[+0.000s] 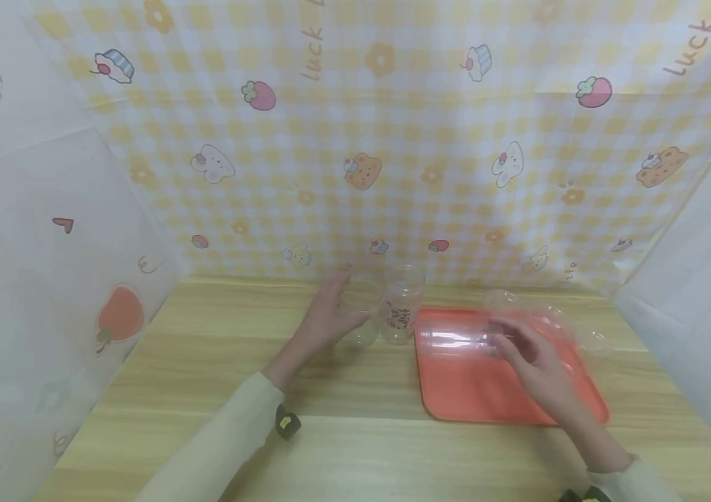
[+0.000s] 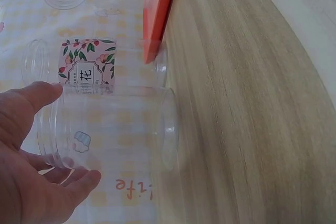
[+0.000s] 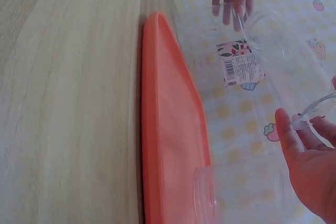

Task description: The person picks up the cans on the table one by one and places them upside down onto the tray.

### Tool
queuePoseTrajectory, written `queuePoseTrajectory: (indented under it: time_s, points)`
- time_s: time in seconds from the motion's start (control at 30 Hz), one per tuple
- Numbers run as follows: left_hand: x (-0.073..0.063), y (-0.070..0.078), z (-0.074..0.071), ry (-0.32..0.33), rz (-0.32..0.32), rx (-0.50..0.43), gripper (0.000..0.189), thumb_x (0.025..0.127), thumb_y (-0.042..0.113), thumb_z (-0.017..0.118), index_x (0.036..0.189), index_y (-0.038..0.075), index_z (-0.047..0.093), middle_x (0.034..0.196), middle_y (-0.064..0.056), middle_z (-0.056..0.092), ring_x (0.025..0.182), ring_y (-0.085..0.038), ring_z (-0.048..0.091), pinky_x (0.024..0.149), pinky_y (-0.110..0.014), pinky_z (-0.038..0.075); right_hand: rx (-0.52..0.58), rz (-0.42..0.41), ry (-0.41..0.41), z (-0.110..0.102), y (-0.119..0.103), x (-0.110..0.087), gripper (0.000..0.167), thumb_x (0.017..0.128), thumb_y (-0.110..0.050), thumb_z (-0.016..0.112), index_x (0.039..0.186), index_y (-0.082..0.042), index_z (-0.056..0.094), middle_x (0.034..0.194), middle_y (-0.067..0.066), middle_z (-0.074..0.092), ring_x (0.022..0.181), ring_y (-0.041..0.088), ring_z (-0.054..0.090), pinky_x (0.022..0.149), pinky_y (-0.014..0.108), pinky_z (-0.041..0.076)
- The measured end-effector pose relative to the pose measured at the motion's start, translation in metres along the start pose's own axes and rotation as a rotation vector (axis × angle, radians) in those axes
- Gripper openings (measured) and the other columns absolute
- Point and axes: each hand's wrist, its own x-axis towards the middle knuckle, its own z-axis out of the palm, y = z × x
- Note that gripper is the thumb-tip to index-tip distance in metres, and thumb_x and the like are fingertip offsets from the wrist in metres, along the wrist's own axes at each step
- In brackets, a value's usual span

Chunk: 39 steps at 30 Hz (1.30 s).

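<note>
My left hand [image 1: 327,317] reaches round the upper part of an upright clear jar [image 2: 115,129], thumb and fingers on opposite sides near its rim. Right beside that jar stands a second clear jar [image 1: 402,300] with a pink floral label [image 2: 86,64]. My right hand [image 1: 534,359] grips a third clear jar [image 1: 456,338] by one end. This jar lies sideways in the air above the orange-red tray [image 1: 481,390], its other end pointing toward the labelled jar.
Several more clear round pieces [image 1: 550,321] are at the tray's back right, faint against it. One clear container [image 3: 241,192] stands at the tray in the right wrist view. A checked cloth [image 1: 362,125] hangs behind the wooden table [image 1: 217,348], with white sheets at both sides.
</note>
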Motion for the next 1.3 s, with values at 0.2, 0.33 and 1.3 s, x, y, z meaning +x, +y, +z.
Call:
queuePoseTrajectory:
  time_s: [0.2, 0.33, 1.3]
  points:
    - [-0.001, 0.0, 0.0, -0.012, -0.01, 0.007, 0.092, 0.085, 0.035, 0.084, 0.157, 0.008, 0.034, 0.153, -0.016, 0.04, 0.137, -0.035, 0.042, 0.111, -0.054, 0.038, -0.055, -0.013, 0.014, -0.005, -0.001, 0.001, 0.037, 0.099, 0.014, 0.054, 0.135, 0.01, 0.054, 0.121, 0.021, 0.064, 0.106, 0.023, 0.066, 0.084, 0.034, 0.059]
    - [-0.002, -0.001, 0.0, -0.026, 0.008, -0.006, 0.09, 0.087, 0.031, 0.082, 0.157, 0.006, 0.033, 0.154, -0.017, 0.038, 0.138, -0.036, 0.04, 0.112, -0.054, 0.037, -0.085, -0.024, 0.001, -0.008, -0.002, 0.0, 0.037, 0.098, 0.014, 0.054, 0.135, 0.009, 0.055, 0.121, 0.024, 0.063, 0.107, 0.022, 0.066, 0.083, 0.032, 0.059]
    - [-0.002, -0.004, 0.001, -0.042, 0.021, 0.005, 0.086, 0.089, 0.029, 0.08, 0.156, 0.004, 0.031, 0.153, -0.019, 0.038, 0.136, -0.037, 0.042, 0.112, -0.053, 0.037, 0.021, -0.058, -0.074, -0.027, -0.008, 0.001, 0.035, 0.096, 0.021, 0.05, 0.131, 0.022, 0.046, 0.126, 0.01, 0.064, 0.108, 0.017, 0.067, 0.085, 0.036, 0.058]
